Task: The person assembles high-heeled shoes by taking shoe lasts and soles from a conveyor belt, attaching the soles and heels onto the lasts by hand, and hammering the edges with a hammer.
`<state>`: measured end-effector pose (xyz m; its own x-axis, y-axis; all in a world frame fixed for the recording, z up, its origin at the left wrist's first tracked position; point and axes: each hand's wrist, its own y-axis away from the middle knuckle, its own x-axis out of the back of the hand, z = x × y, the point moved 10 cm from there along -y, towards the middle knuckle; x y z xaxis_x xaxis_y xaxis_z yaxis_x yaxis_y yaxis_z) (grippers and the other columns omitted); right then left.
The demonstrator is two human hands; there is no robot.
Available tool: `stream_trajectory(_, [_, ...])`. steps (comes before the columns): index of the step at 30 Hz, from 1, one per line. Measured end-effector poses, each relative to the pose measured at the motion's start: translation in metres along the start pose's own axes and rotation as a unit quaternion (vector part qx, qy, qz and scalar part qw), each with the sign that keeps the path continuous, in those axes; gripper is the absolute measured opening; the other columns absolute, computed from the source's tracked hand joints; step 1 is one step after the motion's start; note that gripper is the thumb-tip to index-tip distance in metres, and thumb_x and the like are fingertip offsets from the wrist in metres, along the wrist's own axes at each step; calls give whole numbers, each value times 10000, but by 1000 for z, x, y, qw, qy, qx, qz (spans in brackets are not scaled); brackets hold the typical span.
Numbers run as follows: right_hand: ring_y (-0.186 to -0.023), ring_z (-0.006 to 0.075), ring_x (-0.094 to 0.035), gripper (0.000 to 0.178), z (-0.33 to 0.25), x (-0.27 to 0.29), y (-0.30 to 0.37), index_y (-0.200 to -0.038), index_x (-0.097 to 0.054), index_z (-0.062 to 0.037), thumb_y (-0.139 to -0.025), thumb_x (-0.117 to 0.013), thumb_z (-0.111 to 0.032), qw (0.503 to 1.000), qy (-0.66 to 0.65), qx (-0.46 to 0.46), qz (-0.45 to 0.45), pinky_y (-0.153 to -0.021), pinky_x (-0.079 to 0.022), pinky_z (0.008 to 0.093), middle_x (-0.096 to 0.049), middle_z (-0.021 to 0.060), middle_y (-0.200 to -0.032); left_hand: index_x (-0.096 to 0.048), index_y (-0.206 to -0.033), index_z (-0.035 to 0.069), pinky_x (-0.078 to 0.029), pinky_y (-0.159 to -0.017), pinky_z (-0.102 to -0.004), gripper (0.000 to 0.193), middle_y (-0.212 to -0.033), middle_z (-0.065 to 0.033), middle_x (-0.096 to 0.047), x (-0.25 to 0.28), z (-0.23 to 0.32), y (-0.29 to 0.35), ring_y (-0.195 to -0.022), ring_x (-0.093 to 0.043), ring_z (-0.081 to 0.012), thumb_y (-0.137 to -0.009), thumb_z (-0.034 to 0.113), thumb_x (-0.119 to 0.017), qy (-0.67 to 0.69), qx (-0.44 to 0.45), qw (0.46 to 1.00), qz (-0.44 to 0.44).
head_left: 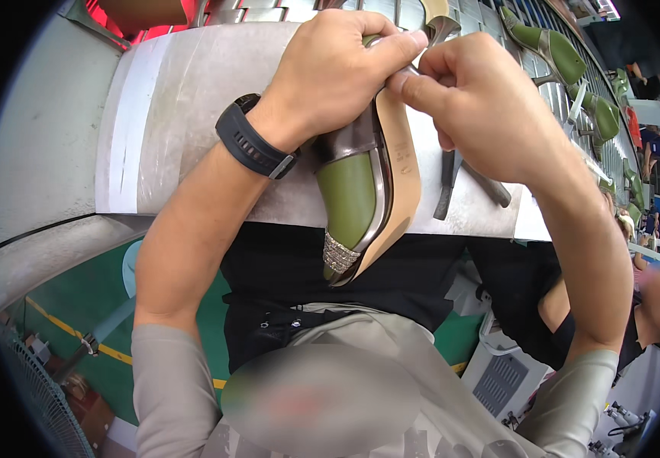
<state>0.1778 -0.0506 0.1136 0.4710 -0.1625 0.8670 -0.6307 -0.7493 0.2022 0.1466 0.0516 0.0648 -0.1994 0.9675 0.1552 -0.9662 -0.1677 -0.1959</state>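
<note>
Across the near edge of the table (200, 114), the green shoe (347, 195), probably light, stiff-soled and slick, is held at its far end by the left hand's (337, 72) curled fingers, with the right hand's (490, 107) pinched there, glittery toe band best avoided.

Two hands (334, 76) (490, 103), one held shoe (349, 195), one wristwatch (250, 141), perhaps two dark tools (446, 187)

Shoe workshop: green heels (566, 59) along a slatted metal line (543, 15).
</note>
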Motion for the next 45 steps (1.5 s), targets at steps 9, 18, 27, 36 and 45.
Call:
stream_trajectory(9, [-916,133,-666,581,31,-25,38,-1242,-668,40,-860,-852,-356,961,-270,52,-19,-845,-538,255,-719,44,-995,-729,-1095,-38,-521,-786,-255,299,-947,-44,-724,13,-4,16,-882,-642,-90,-1018,249,-695,111,-10,994,1])
stream_trajectory(18, [-647,49,-532,356,18,-52,8,-962,-735,8,-908,-849,-325,948,-307,60,58,-560,-428,251,-632,-25,-720,-745,-1006,-72,-519,-658,-252,299,-821,-55,-741,9,-6,12,-734,-646,-81,-1000,224,-703,153,-19,988,25])
stream_trajectory(27, [-771,80,-679,362,24,-59,19,-1100,-711,27,-868,-877,-196,931,-345,73,98,-662,-573,256,-729,48,-886,-754,-971,-75,-532,-665,-277,320,-792,-93,-749,16,18,17,-724,-666,-110,-980,241,-708,74,-63,995,32])
stream_trajectory(36, [-984,159,-702,533,23,-68,35,-1321,-602,70,-872,-838,-95,888,-435,88,121,-799,-632,309,-709,109,-1102,-760,-986,-76,-544,-688,-281,326,-806,-114,-760,12,20,17,-743,-694,-134,-977,244,-701,100,-61,993,31])
stream_trajectory(45, [-1281,189,-610,697,29,-107,86,-1536,-387,131,-958,-722,-69,819,-571,-34,46,-1105,-477,359,-615,168,-1409,-758,-970,-58,-532,-664,-275,321,-760,-73,-731,12,9,19,-706,-661,-111,-996,255,-695,101,-40,993,40])
